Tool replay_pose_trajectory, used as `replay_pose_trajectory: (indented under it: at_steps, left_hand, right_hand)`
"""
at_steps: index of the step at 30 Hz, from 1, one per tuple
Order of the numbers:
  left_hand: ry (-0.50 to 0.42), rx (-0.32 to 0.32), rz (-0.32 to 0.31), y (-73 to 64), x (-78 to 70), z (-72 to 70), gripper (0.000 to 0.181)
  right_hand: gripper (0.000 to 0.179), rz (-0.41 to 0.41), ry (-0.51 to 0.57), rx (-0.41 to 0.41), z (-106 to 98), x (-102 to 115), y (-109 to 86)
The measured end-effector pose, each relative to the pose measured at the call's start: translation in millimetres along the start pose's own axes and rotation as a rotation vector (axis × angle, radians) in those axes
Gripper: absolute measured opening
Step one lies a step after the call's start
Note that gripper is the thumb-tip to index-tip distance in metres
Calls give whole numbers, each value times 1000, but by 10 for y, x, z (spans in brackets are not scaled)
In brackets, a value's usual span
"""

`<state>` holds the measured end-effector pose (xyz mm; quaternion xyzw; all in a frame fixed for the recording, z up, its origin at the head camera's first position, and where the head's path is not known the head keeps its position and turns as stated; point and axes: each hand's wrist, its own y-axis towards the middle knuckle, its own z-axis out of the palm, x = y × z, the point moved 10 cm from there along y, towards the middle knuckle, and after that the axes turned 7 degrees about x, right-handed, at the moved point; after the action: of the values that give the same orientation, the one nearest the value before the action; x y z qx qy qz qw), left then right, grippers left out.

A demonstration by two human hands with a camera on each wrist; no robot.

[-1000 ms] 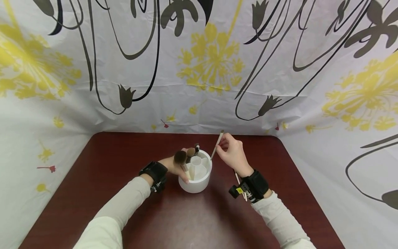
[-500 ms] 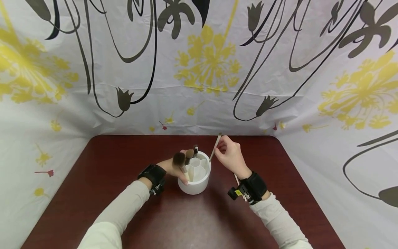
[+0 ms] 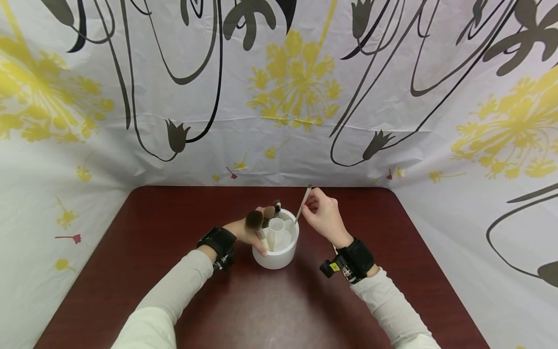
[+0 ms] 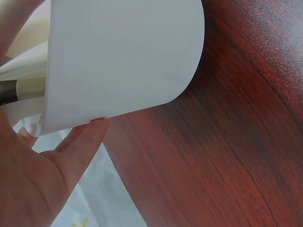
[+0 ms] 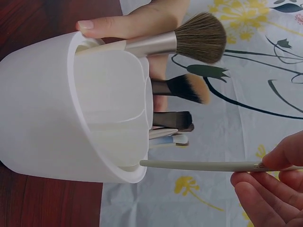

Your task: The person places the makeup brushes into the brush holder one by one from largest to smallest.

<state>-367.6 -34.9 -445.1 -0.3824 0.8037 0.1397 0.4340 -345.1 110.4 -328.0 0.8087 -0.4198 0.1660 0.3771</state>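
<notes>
A white round organizer cup (image 3: pixel 273 261) with inner dividers stands on the table, held by my left hand (image 3: pixel 245 232). In the right wrist view the left thumb lies over the rim and the fingers wrap behind the cup. Between thumb and fingers, my right hand (image 3: pixel 324 218) pinches a slim makeup brush (image 5: pixel 199 165) with a pale handle. Bristles up, it leans with its handle end right at the cup's right rim. Inside the cup are a large fluffy brush (image 5: pixel 201 38), a tan-tipped brush (image 5: pixel 187 88) and several smaller ones.
The dark red-brown wooden table (image 3: pixel 261 310) ends at a patterned white cloth (image 3: pixel 279 150) behind and at both sides. A thin pale handle (image 3: pixel 334 249) peeks out beside the right wrist, mostly hidden by the wrist camera.
The slim brush's lower end has shifted slightly inward over the cup's rim. My left hand keeps the same hold on the cup, and the head view has wobbled a little.
</notes>
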Motion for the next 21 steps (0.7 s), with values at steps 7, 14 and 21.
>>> replay_pose_trajectory:
  at_steps: [7,14,21]
  left_hand:
    - [-8,6,-16,2,18,-1,103]
    - [-28,9,-43,-18,0,-13,104]
    - [-22,11,-40,-20,-10,-18,104]
  right_hand:
    - [15,-5,-34,2,55,-50,40]
    - [16,16,-40,25,123,-131,52]
    - [16,54,-30,41,177,-218,42]
